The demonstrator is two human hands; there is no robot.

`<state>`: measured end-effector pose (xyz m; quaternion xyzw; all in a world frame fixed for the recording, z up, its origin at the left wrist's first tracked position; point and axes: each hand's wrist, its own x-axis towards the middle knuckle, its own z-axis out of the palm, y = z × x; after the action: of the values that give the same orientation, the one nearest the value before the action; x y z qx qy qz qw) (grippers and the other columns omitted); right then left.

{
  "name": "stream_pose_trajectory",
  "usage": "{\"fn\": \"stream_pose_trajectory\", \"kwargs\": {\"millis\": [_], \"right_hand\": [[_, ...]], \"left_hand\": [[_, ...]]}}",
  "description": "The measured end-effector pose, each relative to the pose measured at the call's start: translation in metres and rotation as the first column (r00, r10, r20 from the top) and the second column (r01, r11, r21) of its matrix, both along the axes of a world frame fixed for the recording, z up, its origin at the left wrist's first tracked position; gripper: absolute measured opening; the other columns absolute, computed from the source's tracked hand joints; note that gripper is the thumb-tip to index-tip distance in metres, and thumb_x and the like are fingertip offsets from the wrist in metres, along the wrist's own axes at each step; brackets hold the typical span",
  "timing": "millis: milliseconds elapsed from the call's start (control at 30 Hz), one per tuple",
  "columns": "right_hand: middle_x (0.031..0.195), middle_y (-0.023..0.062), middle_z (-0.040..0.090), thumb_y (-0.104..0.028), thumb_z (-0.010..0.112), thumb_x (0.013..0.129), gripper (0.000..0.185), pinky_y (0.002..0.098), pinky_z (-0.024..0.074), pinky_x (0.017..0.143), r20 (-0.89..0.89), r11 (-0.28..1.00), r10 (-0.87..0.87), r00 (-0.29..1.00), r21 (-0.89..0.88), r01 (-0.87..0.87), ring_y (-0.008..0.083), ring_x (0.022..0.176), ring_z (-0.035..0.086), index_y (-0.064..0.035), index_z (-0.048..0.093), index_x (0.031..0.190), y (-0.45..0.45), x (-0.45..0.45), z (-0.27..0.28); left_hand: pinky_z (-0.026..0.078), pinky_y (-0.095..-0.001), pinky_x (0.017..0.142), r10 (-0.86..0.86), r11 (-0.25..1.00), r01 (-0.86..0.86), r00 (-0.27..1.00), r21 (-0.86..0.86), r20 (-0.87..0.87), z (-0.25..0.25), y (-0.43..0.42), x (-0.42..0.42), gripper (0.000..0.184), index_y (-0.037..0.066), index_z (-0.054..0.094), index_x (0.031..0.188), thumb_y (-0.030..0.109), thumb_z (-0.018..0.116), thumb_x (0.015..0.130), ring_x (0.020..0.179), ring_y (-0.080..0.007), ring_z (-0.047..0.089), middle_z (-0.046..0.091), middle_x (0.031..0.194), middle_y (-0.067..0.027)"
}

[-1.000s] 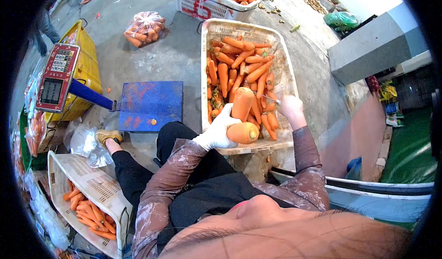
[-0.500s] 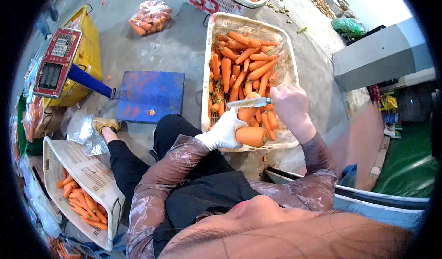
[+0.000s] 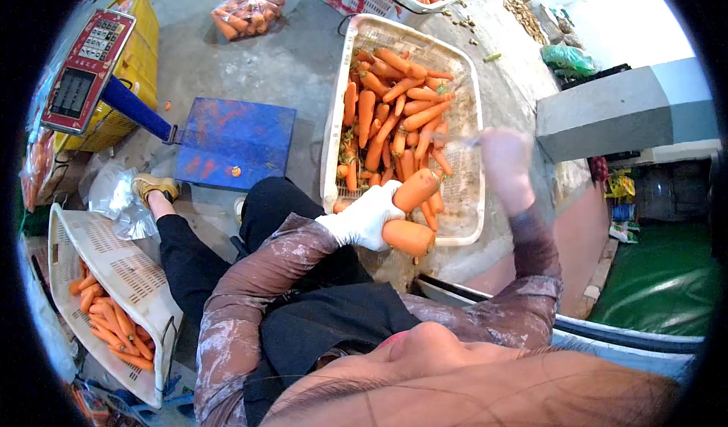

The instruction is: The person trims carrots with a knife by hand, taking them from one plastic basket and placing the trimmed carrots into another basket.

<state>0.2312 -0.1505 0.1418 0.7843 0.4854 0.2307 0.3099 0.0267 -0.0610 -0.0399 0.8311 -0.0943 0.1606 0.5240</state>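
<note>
My left hand (image 3: 365, 221), in a white glove, is closed around two thick carrots. The upper carrot (image 3: 417, 189) points over the crate, and the lower carrot (image 3: 409, 239) sticks out near the crate's front edge. To the right, my bare right hand (image 3: 506, 160) is smeared by motion over the crate's right rim. It grips a knife (image 3: 459, 139) whose blurred blade points left, apart from the held carrots. Beneath both hands stands a white plastic crate (image 3: 476, 177) with many loose carrots (image 3: 390, 127) heaped in it.
A blue platform scale (image 3: 250, 135) with a red display (image 3: 87, 70) stands left, beside a yellow crate (image 3: 140, 51). A bag of carrots (image 3: 246, 11) lies behind it. A tilted white crate (image 3: 114, 252) holds carrots at lower left. A concrete block (image 3: 599, 124) juts in at right.
My right hand has swung up and right with the knife, away from the left hand. The blade has left the carrot beside the glove. The whole view has shifted slightly.
</note>
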Motion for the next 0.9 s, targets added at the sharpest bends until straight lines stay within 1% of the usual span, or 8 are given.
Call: {"fn": "stream_pose_trajectory", "kwargs": {"millis": [67,200,433,533,633,700,833,900], "right_hand": [[0.057,0.0066,0.061,-0.017,0.060,0.076,0.013,0.0359,0.0498,0.052,0.022,0.992,-0.123,0.992,0.020,0.122,0.0227,0.057,0.065,-0.0123,0.064,0.065,-0.005,0.020,0.006],[0.057,0.0073,0.061,-0.019,0.063,0.072,0.009,0.0373,0.0489,0.051,-0.375,0.992,0.127,0.918,0.040,-0.121,0.0249,0.055,0.063,-0.0120,0.064,0.065,-0.011,-0.028,0.009],[0.058,0.0088,0.061,-0.015,0.062,0.069,0.006,0.0377,0.0480,0.050,-0.402,0.991,0.088,0.912,-0.058,-0.121,0.0256,0.056,0.064,-0.0124,0.061,0.063,-0.018,-0.044,-0.010],[0.059,0.0091,0.061,-0.014,0.061,0.070,0.008,0.0381,0.0487,0.051,-0.379,0.991,0.091,0.921,-0.055,-0.120,0.0260,0.057,0.064,-0.0113,0.061,0.063,-0.018,-0.036,-0.013],[0.063,0.0106,0.063,-0.013,0.060,0.072,0.008,0.0376,0.0510,0.055,-0.293,0.999,-0.050,0.955,-0.012,0.048,0.0270,0.061,0.066,-0.0100,0.065,0.066,-0.017,0.003,-0.017],[0.066,0.0096,0.067,-0.017,0.061,0.075,0.011,0.0344,0.0529,0.057,-0.058,0.961,-0.264,0.963,0.070,0.268,0.0254,0.064,0.068,-0.0113,0.070,0.071,-0.023,0.031,-0.023],[0.077,0.0124,0.069,-0.020,0.060,0.078,0.016,0.0373,0.0541,0.064,-0.190,0.924,-0.383,0.904,-0.058,0.379,0.0276,0.072,0.069,-0.0094,0.071,0.075,-0.032,0.047,-0.032],[0.078,0.0176,0.067,-0.026,0.064,0.073,0.020,0.0413,0.0536,0.067,-0.363,0.930,-0.353,0.862,-0.034,0.366,0.0316,0.074,0.067,-0.0080,0.071,0.079,-0.038,0.053,-0.066]], "left_hand": [[0.043,-0.0391,0.089,-0.028,0.999,0.028,0.999,0.039,0.019,0.013,0.002,-0.009,0.029,0.010,0.067,0.095,0.019,0.075,0.068,0.100,-0.0358,0.055,0.058,0.103,-0.0185],[0.043,-0.0410,0.085,-0.018,0.998,0.014,0.997,0.058,0.070,-0.001,0.001,0.001,0.028,0.012,0.067,0.097,0.018,0.074,0.070,0.097,-0.0367,0.055,0.057,0.103,-0.0184],[0.045,-0.0397,0.083,0.017,0.993,-0.020,1.000,0.115,0.025,0.000,0.002,0.007,0.028,0.007,0.066,0.097,0.016,0.072,0.072,0.093,-0.0311,0.057,0.062,0.100,-0.0138],[0.046,-0.0404,0.079,0.001,0.999,-0.007,0.993,0.050,0.119,0.008,0.005,0.004,0.028,0.010,0.067,0.080,0.020,0.073,0.054,0.091,-0.0357,0.055,0.058,0.096,-0.0187],[0.045,-0.0404,0.081,0.096,0.995,-0.096,0.995,-0.015,0.020,0.018,0.006,-0.001,0.030,0.011,0.066,0.079,0.021,0.074,0.052,0.095,-0.0371,0.053,0.054,0.103,-0.0197],[0.044,-0.0399,0.083,0.061,0.997,-0.060,0.998,-0.053,0.019,0.019,0.009,-0.001,0.031,0.011,0.065,0.079,0.021,0.075,0.052,0.096,-0.0379,0.051,0.050,0.107,-0.0208],[0.042,-0.0389,0.087,0.029,0.998,-0.025,0.997,-0.059,0.069,0.016,0.009,-0.004,0.032,0.011,0.064,0.080,0.023,0.076,0.053,0.096,-0.0373,0.050,0.047,0.109,-0.0210],[0.042,-0.0386,0.088,0.061,0.957,-0.073,0.997,-0.279,-0.053,0.011,0.008,-0.005,0.036,0.010,0.062,0.085,0.021,0.076,0.054,0.096,-0.0331,0.050,0.048,0.108,-0.0180]]}}
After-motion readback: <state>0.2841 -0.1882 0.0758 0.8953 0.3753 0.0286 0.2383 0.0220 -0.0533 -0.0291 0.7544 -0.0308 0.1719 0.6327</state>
